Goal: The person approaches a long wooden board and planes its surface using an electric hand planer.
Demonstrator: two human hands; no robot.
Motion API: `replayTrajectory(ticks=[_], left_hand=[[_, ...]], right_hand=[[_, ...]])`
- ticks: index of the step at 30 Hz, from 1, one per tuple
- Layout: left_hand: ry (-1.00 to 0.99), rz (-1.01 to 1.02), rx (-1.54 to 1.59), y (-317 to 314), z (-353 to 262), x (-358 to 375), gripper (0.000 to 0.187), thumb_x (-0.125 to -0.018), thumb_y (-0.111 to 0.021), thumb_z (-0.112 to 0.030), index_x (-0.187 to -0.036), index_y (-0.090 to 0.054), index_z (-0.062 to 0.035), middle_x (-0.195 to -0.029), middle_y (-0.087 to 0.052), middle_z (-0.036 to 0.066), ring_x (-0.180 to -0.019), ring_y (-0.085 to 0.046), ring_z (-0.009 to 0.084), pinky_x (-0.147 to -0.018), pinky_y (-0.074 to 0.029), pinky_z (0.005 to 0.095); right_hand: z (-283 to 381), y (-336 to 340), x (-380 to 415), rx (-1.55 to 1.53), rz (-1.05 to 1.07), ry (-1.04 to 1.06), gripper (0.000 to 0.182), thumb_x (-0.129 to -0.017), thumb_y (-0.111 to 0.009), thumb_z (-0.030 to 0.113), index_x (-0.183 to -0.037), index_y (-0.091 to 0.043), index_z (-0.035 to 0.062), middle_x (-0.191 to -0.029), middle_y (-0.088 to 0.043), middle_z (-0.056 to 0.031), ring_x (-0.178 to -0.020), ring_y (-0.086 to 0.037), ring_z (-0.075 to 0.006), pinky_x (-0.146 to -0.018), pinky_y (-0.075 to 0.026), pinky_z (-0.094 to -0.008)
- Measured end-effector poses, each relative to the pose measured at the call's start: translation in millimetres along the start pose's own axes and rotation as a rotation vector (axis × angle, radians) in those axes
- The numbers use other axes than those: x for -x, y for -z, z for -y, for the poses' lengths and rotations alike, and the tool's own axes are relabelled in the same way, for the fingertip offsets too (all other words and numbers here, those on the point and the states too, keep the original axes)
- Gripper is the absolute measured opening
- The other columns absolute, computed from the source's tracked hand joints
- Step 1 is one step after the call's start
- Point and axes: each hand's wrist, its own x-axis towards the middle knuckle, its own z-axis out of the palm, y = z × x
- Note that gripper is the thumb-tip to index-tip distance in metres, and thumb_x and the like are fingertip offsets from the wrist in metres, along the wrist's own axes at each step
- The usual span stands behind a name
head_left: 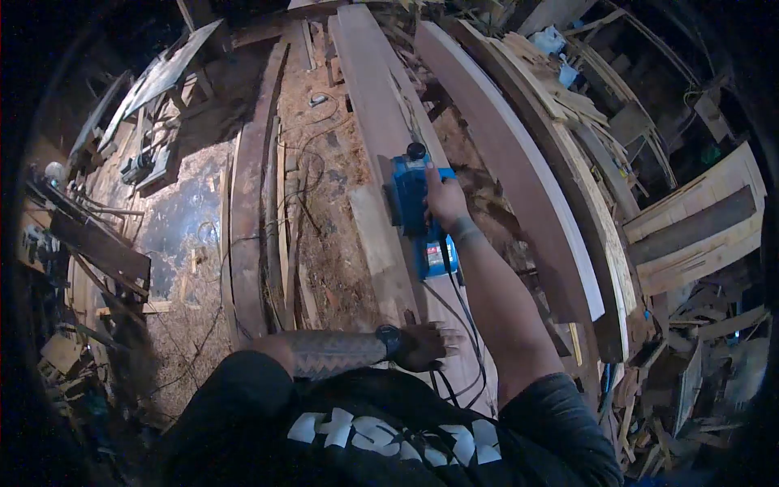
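My right hand (443, 200) is wrapped round the handle of a blue electric planer (412, 191), which sits on a long, wide wooden board (369, 89). A black knob stands at the planer's far end. From its near end a dark power cord (471, 312) loops back toward my body. My left hand (423, 346), a watch on its wrist, is stretched across the near part of the board. Its fingers are spread, right beside the cord, with nothing seen in them.
A second long plank (519, 154) lies parallel on the right, with more timber (560, 138) beyond. Wood shavings (329, 195) and loose cords cover the floor to the left. Scrap wood (714, 341) is piled at the right, and a tilted panel (162, 77) stands far left.
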Motion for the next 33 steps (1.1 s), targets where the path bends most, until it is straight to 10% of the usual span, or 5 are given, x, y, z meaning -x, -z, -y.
replayTrajectory(ticks=[6, 18, 33], left_hand=[[-0.014, -0.08, 0.146, 20, 40, 19, 0.048, -0.106, -0.05, -0.039, -0.135, -0.064, -0.0037, -0.153, -0.052, 0.024, -0.142, -0.049, 0.0415, -0.117, -0.041, 0.052], [0.303, 0.444, 0.394, 174, 173, 96, 0.044, -0.099, -0.062, -0.03, -0.139, -0.063, -0.0115, -0.132, -0.069, 0.017, -0.122, -0.066, 0.0369, -0.105, -0.053, 0.0479], [0.259, 0.069, 0.44, 283, 365, 207, 0.038, -0.098, -0.063, -0.034, -0.126, -0.067, -0.0097, -0.122, -0.07, 0.017, -0.115, -0.066, 0.0371, -0.098, -0.054, 0.0486]], right_hand=[[24, -17, -49, 0.03, -0.028, -0.027, 0.07, -0.099, -0.055, 0.067, -0.096, -0.059, -0.0026, -0.072, -0.062, -0.0118, -0.049, -0.062, -0.0227, -0.043, -0.05, -0.0407], [54, -60, -207, 0.138, -0.078, -0.022, 0.084, -0.1, -0.047, 0.074, -0.091, -0.066, -0.0077, -0.073, -0.068, -0.0176, -0.058, -0.068, -0.0272, -0.061, -0.056, -0.0417], [131, -115, -370, 0.014, -0.11, -0.095, 0.07, -0.098, -0.057, 0.068, -0.107, -0.061, -0.0016, -0.073, -0.063, -0.0118, -0.048, -0.061, -0.0225, -0.041, -0.048, -0.0406]])
